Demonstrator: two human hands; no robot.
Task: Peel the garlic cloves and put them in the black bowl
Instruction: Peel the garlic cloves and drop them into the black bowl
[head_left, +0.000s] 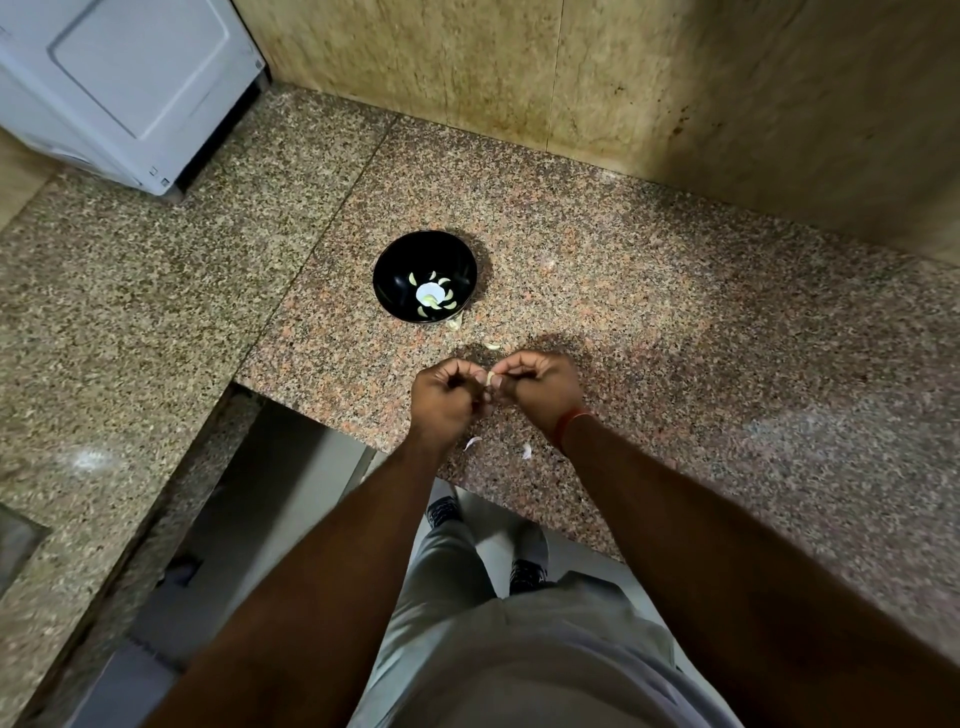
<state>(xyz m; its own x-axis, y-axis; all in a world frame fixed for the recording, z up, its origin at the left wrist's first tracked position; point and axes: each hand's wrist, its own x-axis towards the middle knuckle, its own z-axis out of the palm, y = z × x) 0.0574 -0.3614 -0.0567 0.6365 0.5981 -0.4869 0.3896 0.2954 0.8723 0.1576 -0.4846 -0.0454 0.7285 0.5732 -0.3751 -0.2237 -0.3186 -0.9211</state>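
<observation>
garlic clove (489, 378): mostly hidden between fingers | appliance (130, 88): cut off top-left

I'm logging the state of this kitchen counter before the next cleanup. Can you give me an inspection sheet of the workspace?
Surface: speckled granite counter, corner section, dry as far as visible.
Job's things: black bowl holding several peeled cloves; one garlic clove pinched between both hands.
Clutter: bits of garlic skin near the counter's front edge; more scraps between bowl and hands.
Grippers: left hand and right hand close together above the counter, fingers closed on the clove; red thread on the right wrist.
Cables: nothing seen.
Surroundings: white appliance at the back left; tan stone wall behind.
</observation>
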